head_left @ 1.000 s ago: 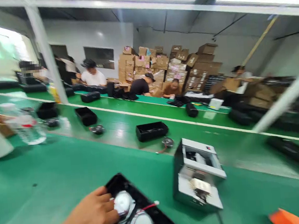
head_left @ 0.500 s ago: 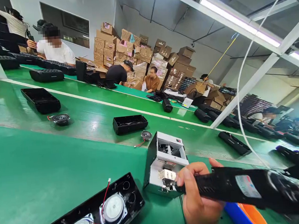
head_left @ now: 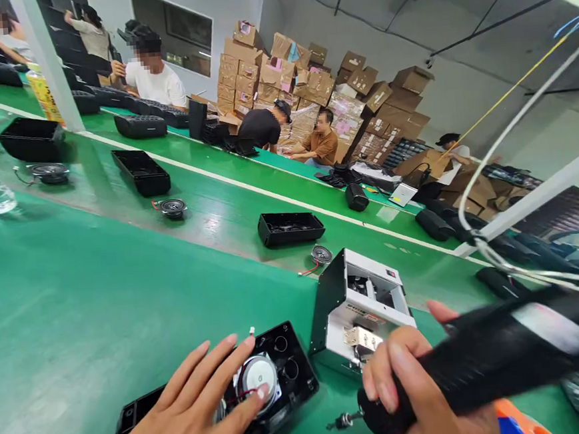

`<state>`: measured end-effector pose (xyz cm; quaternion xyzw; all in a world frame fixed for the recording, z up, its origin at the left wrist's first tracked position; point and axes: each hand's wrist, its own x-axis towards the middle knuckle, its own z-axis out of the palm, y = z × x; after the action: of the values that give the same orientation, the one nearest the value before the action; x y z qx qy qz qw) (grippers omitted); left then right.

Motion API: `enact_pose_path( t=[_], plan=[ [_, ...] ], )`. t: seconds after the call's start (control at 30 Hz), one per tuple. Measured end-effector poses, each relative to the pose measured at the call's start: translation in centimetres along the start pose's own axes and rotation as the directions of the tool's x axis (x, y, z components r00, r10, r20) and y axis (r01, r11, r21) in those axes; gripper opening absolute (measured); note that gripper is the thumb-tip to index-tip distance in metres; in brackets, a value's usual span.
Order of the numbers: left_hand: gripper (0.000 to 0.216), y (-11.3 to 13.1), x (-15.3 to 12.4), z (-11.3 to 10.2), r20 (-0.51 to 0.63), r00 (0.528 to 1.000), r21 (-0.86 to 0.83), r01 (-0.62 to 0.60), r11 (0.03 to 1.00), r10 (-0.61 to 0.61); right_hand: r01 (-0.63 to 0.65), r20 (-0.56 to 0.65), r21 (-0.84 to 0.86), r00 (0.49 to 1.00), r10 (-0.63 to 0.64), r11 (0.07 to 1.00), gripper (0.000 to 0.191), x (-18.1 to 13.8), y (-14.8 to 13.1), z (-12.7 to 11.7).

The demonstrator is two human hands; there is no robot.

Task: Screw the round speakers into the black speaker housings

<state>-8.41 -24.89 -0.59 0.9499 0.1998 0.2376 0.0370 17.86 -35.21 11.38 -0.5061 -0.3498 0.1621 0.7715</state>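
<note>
One black case (head_left: 294, 398) bears a silver speaker (head_left: 258, 374), left grip (head_left: 191, 405) spread, right grip (head_left: 407, 381) clamped around a screwdriver (head_left: 491, 355).

Bare green mat (head_left: 66, 315) lies open beyond and left of the left hand (head_left: 199, 405); just ahead of the right hand (head_left: 417, 381), a boxy machine (head_left: 361, 305) blocks passage, as a narrow gap separates the black screwdriver (head_left: 481, 356) from the speaker casing (head_left: 299, 377).
</note>
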Motion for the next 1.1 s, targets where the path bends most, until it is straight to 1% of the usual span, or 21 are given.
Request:
enact_pose_path(
  t=[0.03, 0.07, 0.13, 0.2, 0.27, 0.3, 0.43, 0.5, 0.6, 0.7, 0.77, 0.83, 0.93, 0.97, 1.03, 1.1],
  plan=[
    [0.109, -0.2, 0.4, 0.0, -0.004, 0.999, 0.045, -0.041, 0.998, 0.042, 0.019, -0.01, 0.046, 1.0, -0.019, 0.999, 0.062, -0.6, -0.3, 0.8],
    [0.111, -0.3, 0.7, -0.1, 0.012, 0.998, 0.078, -0.069, 0.995, 0.068, 0.047, -0.027, 0.081, 0.999, -0.045, 0.996, 0.06, -1.0, -0.5, 1.6],
    [0.104, -0.5, 1.1, -0.5, 0.049, 0.994, 0.151, -0.103, 0.983, 0.096, 0.127, -0.054, 0.119, 0.991, -0.121, 0.985, 0.056, -1.7, -0.2, 3.0],
    [0.097, -0.4, 1.5, -0.9, 0.069, 0.992, 0.232, -0.117, 0.966, 0.103, 0.218, -0.016, 0.12, 0.976, -0.218, 0.969, 0.055, -1.9, 0.9, 3.9],
    [0.091, 0.0, 1.8, -1.3, 0.055, 0.991, 0.272, -0.132, 0.953, 0.121, 0.257, 0.031, 0.095, 0.965, -0.26, 0.962, 0.053, -1.8, 2.4, 4.2],
    [0.088, 0.2, 2.0, -1.5, 0.057, 0.991, 0.275, -0.135, 0.952, 0.124, 0.249, 0.046, 0.077, 0.967, -0.252, 0.966, 0.052, -1.8, 3.1, 4.1],
    [0.071, 0.6, 2.6, -1.9, 0.083, 0.991, 0.23, -0.12, 0.966, 0.103, 0.173, 0.029, 0.027, 0.984, -0.173, 0.985, 0.054, -2.1, 5.2, 3.7],
    [0.071, 0.5, 3.0, -2.2, 0.079, 0.99, 0.223, -0.132, 0.966, 0.117, 0.17, 0.021, 0.039, 0.985, -0.171, 0.985, 0.053, -2.4, 5.8, 3.6],
    [0.078, 0.5, 3.5, -2.8, 0.094, 0.983, 0.242, -0.179, 0.954, 0.161, 0.171, 0.025, 0.039, 0.985, -0.172, 0.984, 0.051, -2.7, 6.3, 3.7],
    [0.068, 0.6, 3.6, -3.0, 0.083, 0.986, 0.256, -0.16, 0.953, 0.144, 0.159, 0.033, 0.022, 0.987, -0.16, 0.987, 0.051, -2.9, 6.6, 3.7],
    [0.056, 0.5, 3.2, -2.4, 0.081, 0.989, 0.249, -0.14, 0.958, 0.124, 0.119, 0.025, 0.011, 0.993, -0.12, 0.993, 0.052, -3.0, 6.8, 3.7],
    [0.046, 0.4, 2.5, -1.3, 0.073, 0.992, 0.23, -0.115, 0.966, 0.101, 0.12, 0.037, 0.018, 0.992, -0.121, 0.993, 0.05, -3.0, 7.0, 3.6],
    [0.048, 0.1, 1.2, 0.6, 0.069, 0.996, 0.19, -0.068, 0.979, 0.055, 0.185, 0.09, 0.069, 0.978, -0.19, 0.98, 0.045, -3.3, 7.2, 3.7],
    [0.05, 0.1, 0.9, 1.0, 0.08, 0.996, 0.18, -0.057, 0.982, 0.043, 0.178, 0.094, 0.083, 0.978, -0.185, 0.981, 0.043, -3.4, 7.2, 3.8],
    [0.053, 0.2, 0.7, 1.3, 0.104, 0.994, 0.171, -0.046, 0.984, 0.028, 0.14, 0.07, 0.091, 0.987, -0.146, 0.986, 0.039, -4.0, 7.0, 4.2],
    [0.053, 0.4, 1.0, 0.7, 0.127, 0.992, 0.172, -0.033, 0.985, 0.011, 0.112, 0.045, 0.08, 0.992, -0.116, 0.99, 0.036, -4.6, 6.7, 4.7]
  ],
)
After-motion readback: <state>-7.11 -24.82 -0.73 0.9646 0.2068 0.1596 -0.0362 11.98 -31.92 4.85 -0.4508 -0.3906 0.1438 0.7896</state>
